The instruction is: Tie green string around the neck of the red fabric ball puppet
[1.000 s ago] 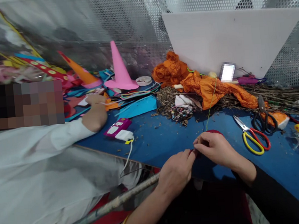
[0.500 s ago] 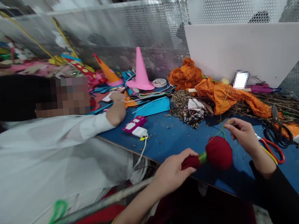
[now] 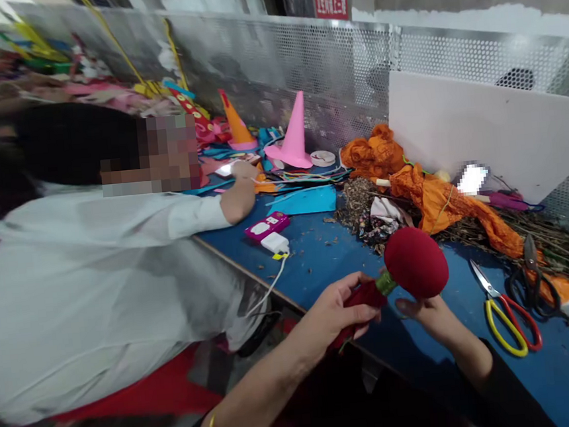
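Observation:
A round ball of dark red cloth [image 3: 415, 263] is gathered into a neck bound with green thread [image 3: 385, 284], and a cloth tail [image 3: 359, 301] hangs below. My left hand [image 3: 340, 311] is closed around that tail just under the binding, holding the ball tilted up to the right. Beneath and behind the ball is my right hand [image 3: 433, 317]; its thumb shows, but the ball hides most of its fingers. Whether it grips the thread cannot be made out. Red and yellow scissors [image 3: 505, 310] lie on the blue table [image 3: 314, 271] to the right of my right hand.
Orange cloth [image 3: 433, 200] lies over dry stalks near a white board [image 3: 485, 116]. Black scissors [image 3: 532, 278] rest at the right. A co-worker in a white shirt [image 3: 119, 254] leans on the table at left, near a pink cone hat [image 3: 298, 136] and a purple device [image 3: 267, 227].
My right hand has gone from pinching the thread beside the ball to a place beneath and behind it. The ball has tilted upward. The view has shifted, showing the red-handled scissors fully.

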`<move>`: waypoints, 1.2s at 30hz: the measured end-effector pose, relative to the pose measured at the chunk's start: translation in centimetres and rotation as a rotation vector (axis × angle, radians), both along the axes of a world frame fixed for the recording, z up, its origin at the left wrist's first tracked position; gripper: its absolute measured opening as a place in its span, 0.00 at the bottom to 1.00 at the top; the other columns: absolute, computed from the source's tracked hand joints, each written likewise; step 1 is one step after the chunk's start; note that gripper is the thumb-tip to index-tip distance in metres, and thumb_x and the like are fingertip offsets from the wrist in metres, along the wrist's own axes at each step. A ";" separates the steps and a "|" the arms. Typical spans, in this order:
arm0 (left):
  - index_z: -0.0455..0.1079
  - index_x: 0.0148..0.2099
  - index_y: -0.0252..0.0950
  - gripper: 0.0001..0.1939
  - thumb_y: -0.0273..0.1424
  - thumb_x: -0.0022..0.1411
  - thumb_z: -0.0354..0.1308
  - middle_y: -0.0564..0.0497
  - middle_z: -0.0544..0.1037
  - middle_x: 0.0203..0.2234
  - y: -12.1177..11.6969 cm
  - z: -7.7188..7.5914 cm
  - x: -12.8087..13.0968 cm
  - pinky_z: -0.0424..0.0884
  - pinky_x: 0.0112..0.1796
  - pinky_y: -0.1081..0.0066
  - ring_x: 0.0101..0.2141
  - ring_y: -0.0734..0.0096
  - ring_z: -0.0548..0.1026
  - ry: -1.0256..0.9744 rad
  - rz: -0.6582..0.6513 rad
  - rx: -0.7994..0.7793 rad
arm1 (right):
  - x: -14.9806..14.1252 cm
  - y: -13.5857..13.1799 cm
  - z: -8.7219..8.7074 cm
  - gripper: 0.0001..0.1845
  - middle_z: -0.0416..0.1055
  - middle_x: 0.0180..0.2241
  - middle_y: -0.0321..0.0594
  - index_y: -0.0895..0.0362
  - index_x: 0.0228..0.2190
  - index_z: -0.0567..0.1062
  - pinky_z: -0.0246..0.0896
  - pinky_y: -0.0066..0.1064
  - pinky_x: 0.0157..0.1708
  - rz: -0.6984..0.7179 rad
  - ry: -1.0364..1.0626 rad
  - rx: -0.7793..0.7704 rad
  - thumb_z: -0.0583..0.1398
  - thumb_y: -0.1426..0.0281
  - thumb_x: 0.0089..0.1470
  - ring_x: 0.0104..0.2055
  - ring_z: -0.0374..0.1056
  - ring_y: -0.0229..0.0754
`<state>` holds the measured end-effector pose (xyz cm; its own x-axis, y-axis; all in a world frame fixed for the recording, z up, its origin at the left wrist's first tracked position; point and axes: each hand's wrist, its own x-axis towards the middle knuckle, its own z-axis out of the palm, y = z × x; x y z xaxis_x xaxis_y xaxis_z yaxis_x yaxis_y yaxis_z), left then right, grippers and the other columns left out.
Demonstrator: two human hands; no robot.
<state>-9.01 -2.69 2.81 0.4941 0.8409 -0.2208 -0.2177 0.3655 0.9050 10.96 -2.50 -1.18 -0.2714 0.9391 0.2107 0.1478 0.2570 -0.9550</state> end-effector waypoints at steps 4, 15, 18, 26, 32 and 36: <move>0.64 0.43 0.35 0.23 0.32 0.47 0.69 0.55 0.73 0.24 -0.1 -0.3 0.0 0.58 0.19 0.81 0.18 0.82 0.64 -0.009 0.043 -0.016 | -1.5 -1.4 0.4 0.12 0.73 0.27 0.39 0.56 0.31 0.77 0.65 0.31 0.37 0.075 -0.097 0.044 0.57 0.63 0.59 0.31 0.68 0.40; 0.64 0.40 0.35 0.22 0.35 0.47 0.70 0.57 0.70 0.26 -0.1 -1.8 0.7 0.57 0.21 0.81 0.20 0.84 0.63 -0.026 0.058 -0.095 | -1.7 -3.7 2.6 0.13 0.72 0.42 0.48 0.55 0.31 0.75 0.64 0.42 0.48 0.114 0.162 0.303 0.53 0.66 0.63 0.51 0.67 0.49; 0.66 0.42 0.33 0.23 0.38 0.49 0.68 0.56 0.70 0.26 -0.2 -2.7 1.2 0.57 0.21 0.80 0.20 0.83 0.63 0.032 0.010 -0.062 | -2.0 -3.4 1.7 0.19 0.68 0.25 0.40 0.56 0.25 0.70 0.66 0.34 0.32 0.126 0.431 0.045 0.52 0.60 0.64 0.30 0.68 0.42; 0.67 0.38 0.31 0.19 0.37 0.48 0.67 0.59 0.66 0.20 0.3 -2.5 0.4 0.54 0.19 0.79 0.18 0.83 0.59 0.165 0.023 0.036 | -2.6 -4.5 2.0 0.20 0.55 0.19 0.31 0.56 0.19 0.61 0.48 0.27 0.24 -0.061 0.036 0.073 0.52 0.67 0.63 0.23 0.52 0.33; 0.68 0.38 0.31 0.18 0.35 0.47 0.67 0.60 0.66 0.19 0.1 -2.5 0.5 0.54 0.19 0.79 0.18 0.83 0.59 0.148 0.089 -0.001 | -3.4 -5.0 1.7 0.18 0.52 0.19 0.31 0.55 0.20 0.55 0.46 0.29 0.25 -0.058 -0.106 0.272 0.51 0.73 0.62 0.22 0.51 0.33; 0.67 0.46 0.33 0.23 0.34 0.47 0.67 0.60 0.67 0.21 0.3 -2.9 0.9 0.54 0.20 0.79 0.18 0.83 0.59 0.122 0.114 -0.018 | -3.7 -4.6 1.2 0.16 0.53 0.20 0.31 0.54 0.22 0.57 0.48 0.29 0.25 -0.033 -0.136 0.321 0.50 0.74 0.62 0.23 0.52 0.34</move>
